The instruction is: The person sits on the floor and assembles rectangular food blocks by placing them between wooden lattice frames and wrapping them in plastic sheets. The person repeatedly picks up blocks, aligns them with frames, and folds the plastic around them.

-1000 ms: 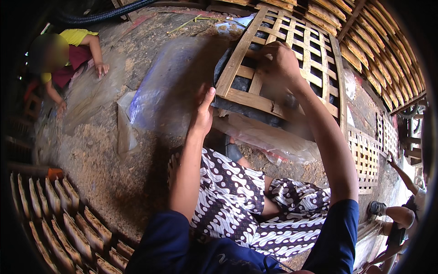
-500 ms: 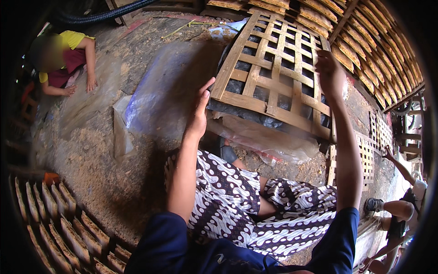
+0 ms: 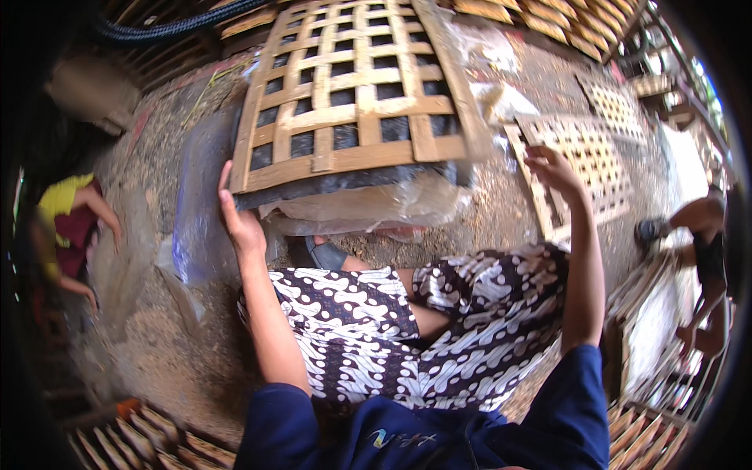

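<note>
A wooden lattice frame (image 3: 364, 98) lies before me over dark plastic sheeting (image 3: 345, 184), with crumpled clear plastic (image 3: 376, 205) bulging below its near edge. At the frame's near left corner, my left hand (image 3: 244, 229) rests against the side, thumb and forefinger stretched upward; its other fingers are mostly hidden. To the right of the frame and apart from it, my right hand (image 3: 554, 168) is raised with loosely bent fingers and nothing visible in them. Behind that hand lies a second lattice panel (image 3: 583, 180).
Another lattice panel (image 3: 612, 108) lies farther right. Blue-tinted plastic sheet (image 3: 200, 207) covers the ground at left. A co-worker in yellow (image 3: 66, 200) crouches far left; another person's leg (image 3: 689, 223) is at right. Racks of flat slabs (image 3: 540, 23) stand behind; more slabs (image 3: 149, 439) sit near left.
My right hand has come off the frame's right edge and moved out beside it. The left hand stays at the near left corner. The whole view has turned to the right.
</note>
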A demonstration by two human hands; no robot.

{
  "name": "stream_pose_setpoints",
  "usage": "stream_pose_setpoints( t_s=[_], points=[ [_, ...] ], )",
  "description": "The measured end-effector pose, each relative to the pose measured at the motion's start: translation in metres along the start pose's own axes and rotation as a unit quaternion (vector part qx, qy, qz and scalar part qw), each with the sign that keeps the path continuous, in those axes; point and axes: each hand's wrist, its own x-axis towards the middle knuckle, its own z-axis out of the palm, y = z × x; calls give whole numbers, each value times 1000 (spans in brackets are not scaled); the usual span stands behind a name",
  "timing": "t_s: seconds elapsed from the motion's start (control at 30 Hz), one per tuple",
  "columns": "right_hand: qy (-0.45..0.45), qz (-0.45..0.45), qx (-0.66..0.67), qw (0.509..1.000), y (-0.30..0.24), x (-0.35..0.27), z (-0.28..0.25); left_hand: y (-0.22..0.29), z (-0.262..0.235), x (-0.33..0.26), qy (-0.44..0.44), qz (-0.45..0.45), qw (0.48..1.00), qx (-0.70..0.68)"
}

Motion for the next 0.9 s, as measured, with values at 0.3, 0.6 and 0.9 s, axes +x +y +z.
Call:
stream_pose_setpoints(
  t_s=[0.3,0.6,0.9],
  points=[
    [80,208,-134,966,142,27,-38,6,11,0,242,-110,957,-119],
    [43,39,-259,964,153,33,-16,-40,-12,2,140,-140,979,-47],
    [-7,166,-360,918,111,52,7,-32,-6,0,196,-146,967,-71]
  ],
)
